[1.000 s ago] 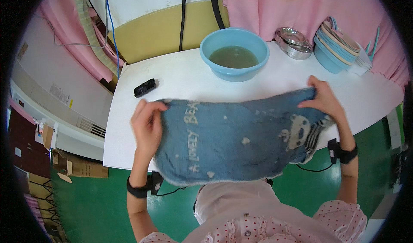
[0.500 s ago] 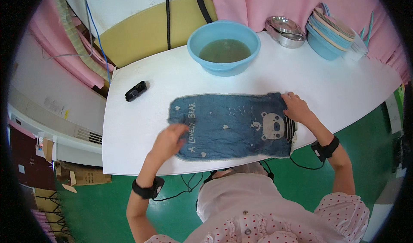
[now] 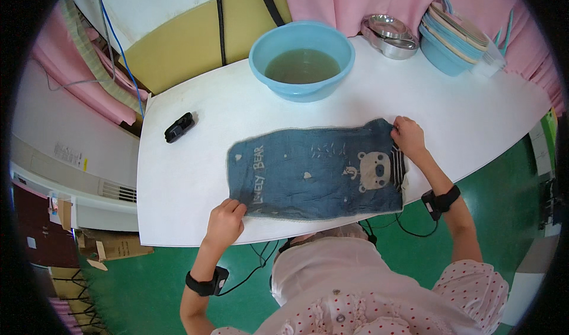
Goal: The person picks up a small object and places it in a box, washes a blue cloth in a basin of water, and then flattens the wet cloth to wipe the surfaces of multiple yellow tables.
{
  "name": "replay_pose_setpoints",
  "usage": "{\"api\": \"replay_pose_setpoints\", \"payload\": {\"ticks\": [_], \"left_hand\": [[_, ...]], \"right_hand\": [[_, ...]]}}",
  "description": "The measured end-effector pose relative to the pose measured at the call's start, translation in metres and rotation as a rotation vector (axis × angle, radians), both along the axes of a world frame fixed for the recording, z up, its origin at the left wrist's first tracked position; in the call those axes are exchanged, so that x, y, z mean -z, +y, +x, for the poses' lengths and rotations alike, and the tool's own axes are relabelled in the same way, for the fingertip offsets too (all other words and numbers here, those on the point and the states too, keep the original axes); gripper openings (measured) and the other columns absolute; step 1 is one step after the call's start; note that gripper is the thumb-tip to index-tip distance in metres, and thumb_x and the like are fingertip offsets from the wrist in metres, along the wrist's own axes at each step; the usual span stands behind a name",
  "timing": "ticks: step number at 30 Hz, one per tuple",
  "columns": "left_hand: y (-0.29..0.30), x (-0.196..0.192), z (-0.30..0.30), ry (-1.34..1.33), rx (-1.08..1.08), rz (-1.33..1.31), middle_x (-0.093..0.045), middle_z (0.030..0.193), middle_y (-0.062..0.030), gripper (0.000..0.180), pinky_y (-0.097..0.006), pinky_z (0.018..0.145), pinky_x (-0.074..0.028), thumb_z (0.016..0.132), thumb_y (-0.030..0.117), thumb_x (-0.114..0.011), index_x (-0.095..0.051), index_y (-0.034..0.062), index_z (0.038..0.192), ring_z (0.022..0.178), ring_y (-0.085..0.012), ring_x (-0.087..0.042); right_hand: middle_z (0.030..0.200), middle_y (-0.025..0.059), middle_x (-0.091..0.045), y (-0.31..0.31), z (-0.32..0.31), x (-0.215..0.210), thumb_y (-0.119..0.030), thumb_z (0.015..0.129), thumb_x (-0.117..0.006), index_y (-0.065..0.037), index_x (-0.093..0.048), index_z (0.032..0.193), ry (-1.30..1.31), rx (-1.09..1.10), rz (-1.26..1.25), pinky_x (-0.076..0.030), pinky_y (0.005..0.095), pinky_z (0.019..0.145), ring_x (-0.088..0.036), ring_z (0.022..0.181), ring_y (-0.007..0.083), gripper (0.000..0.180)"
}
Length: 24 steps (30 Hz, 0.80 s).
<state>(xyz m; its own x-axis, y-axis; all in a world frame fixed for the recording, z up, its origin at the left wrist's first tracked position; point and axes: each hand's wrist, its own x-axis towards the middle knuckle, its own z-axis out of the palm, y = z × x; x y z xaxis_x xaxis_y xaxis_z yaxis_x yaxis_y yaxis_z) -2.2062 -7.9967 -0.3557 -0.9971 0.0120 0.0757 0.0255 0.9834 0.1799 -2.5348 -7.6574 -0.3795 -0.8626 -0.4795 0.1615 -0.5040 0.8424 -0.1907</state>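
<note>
Spread out on the white table is a blue towel (image 3: 296, 175) with a pale bear face near its right end, small hearts and light lettering near its left end. My left hand (image 3: 226, 221) is closed on the towel's near left corner, the fingers curled over its edge. At the far right corner my right hand (image 3: 409, 137) pinches the cloth, which rises slightly there. Both hands wear black wrist straps. Beyond the towel stands a light blue basin (image 3: 267, 81) partly filled with murky water.
A small black object (image 3: 179, 127) lies on the white table (image 3: 172, 199) at the left. Stacked metal dishes (image 3: 390, 36) and a pile of blue and beige basins (image 3: 446, 50) stand at the back right. Pink curtains (image 3: 355, 3) hang behind. The table's curved front edge is close to my body.
My left hand has moved down and left from over the lettering to the near left corner and gripped it. My right hand has closed on its corner, lifting the cloth slightly.
</note>
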Motion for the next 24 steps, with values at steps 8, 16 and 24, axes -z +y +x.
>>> {"api": "replay_pose_setpoints", "payload": {"ticks": [8, 16, 24], "left_hand": [[0.012, -0.027, -0.036, -0.172, -0.054, 0.425, -0.052, 0.110, -0.0199, 0.039, -0.041, 0.084, -0.043, 0.072, 0.023, -0.060, -0.056, 0.0031, 0.106, 0.099, -0.0347, -0.051], [0.011, 0.046, -0.074, -0.203, 0.061, -0.090, -0.004, 0.142, -0.0269, 0.063, -0.071, 0.090, -0.013, 0.085, 0.050, -0.042, -0.023, 0.0236, 0.138, 0.126, -0.0528, -0.005], [-0.016, 0.067, -0.159, 0.023, -0.107, -0.107, -0.007, 0.143, -0.0219, 0.059, -0.069, 0.092, -0.011, 0.085, 0.049, -0.041, -0.027, 0.0259, 0.137, 0.128, -0.0478, -0.008]], "right_hand": [[0.135, 0.0176, -0.030, -0.048, 0.089, 0.009, -0.024, 0.084, -0.051, -0.013, -0.041, 0.126, -0.087, -0.503, 0.143, -0.028, 0.0610, 0.094, -0.027, 0.124, 0.0398, 0.045], [0.145, 0.0126, -0.011, -0.067, 0.063, 0.030, -0.045, 0.090, -0.035, -0.027, -0.027, 0.136, -0.089, -0.537, 0.197, -0.016, 0.0709, 0.091, -0.009, 0.130, 0.0423, 0.050], [0.144, 0.0076, -0.017, -0.105, 0.017, 0.048, -0.049, 0.090, -0.028, -0.029, -0.024, 0.137, 0.155, -0.440, 0.133, -0.016, 0.0698, 0.092, -0.016, 0.131, 0.0359, 0.051]]}}
